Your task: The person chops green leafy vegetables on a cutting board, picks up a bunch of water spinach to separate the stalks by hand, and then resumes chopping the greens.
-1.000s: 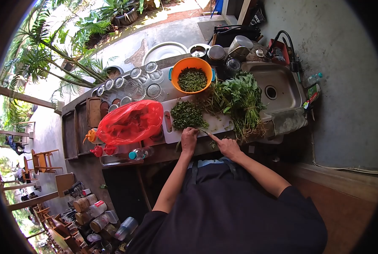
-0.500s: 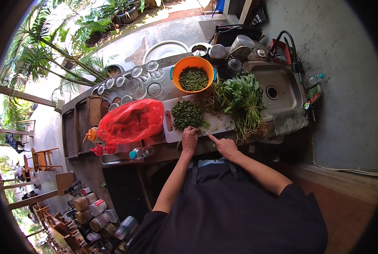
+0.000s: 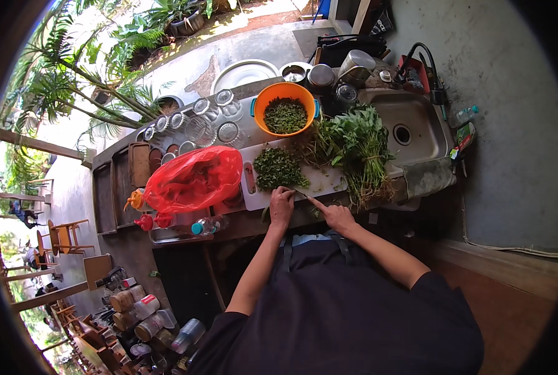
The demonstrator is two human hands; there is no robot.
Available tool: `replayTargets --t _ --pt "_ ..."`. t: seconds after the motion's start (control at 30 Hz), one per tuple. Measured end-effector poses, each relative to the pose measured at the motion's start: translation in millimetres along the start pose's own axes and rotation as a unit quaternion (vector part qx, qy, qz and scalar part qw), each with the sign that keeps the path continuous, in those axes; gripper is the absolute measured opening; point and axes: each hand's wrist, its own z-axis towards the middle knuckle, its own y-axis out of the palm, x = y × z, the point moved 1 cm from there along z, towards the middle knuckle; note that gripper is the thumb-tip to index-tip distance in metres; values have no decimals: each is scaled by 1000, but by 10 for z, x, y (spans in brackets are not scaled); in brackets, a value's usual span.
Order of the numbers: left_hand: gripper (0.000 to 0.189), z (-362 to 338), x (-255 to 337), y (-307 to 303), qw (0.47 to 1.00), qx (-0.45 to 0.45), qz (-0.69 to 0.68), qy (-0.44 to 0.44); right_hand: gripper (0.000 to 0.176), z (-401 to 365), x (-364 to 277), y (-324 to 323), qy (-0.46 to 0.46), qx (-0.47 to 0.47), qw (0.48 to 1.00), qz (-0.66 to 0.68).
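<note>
My left hand (image 3: 282, 205) is closed at the near edge of the white cutting board (image 3: 257, 199), its fingers pressed on green stems. To its right, my right hand (image 3: 336, 217) is closed round a knife, index finger stretched along it towards the left hand. The blade (image 3: 301, 194) is small and partly hidden. Chopped greens (image 3: 278, 169) lie in a heap on the board just beyond the left hand. A bundle of uncut leafy greens (image 3: 363, 147) with roots rests across the board's right end. Behind the board stands an orange colander (image 3: 268, 95) holding chopped greens.
A red plastic bag (image 3: 191, 181) lies left of the board, with a teal-capped bottle (image 3: 207, 226) nearer. Upturned glasses (image 3: 228, 132) stand behind the bag. At the right is a metal sink (image 3: 423, 119) with a cloth (image 3: 428, 178) on its front edge.
Both hands stay almost in place. The right hand and knife have shifted very slightly; the greens and containers look the same.
</note>
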Motion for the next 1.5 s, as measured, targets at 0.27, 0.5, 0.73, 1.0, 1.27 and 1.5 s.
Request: replayTargets --t 0.27,0.5,0.73,1.0,1.27,1.5 --pt "13 1 20 -15 1000 2 7 15 82 8 -31 39 -9 34 999 22" --pt "11 11 -49 17 1000 7 -12 5 80 -53 -12 -59 11 22 1000 12" --pt "11 45 -88 62 1000 7 -22 -2 77 3 -62 -259 22 6 999 45" --pt "12 37 -60 40 1000 4 -23 -9 74 -73 -130 -363 5 -3 999 50" --pt "12 38 -73 31 1000 4 -23 -7 79 38 -171 -299 31 -38 995 82" --pt "12 38 -37 40 1000 11 -26 -6 81 138 -85 -18 3 -3 997 75"
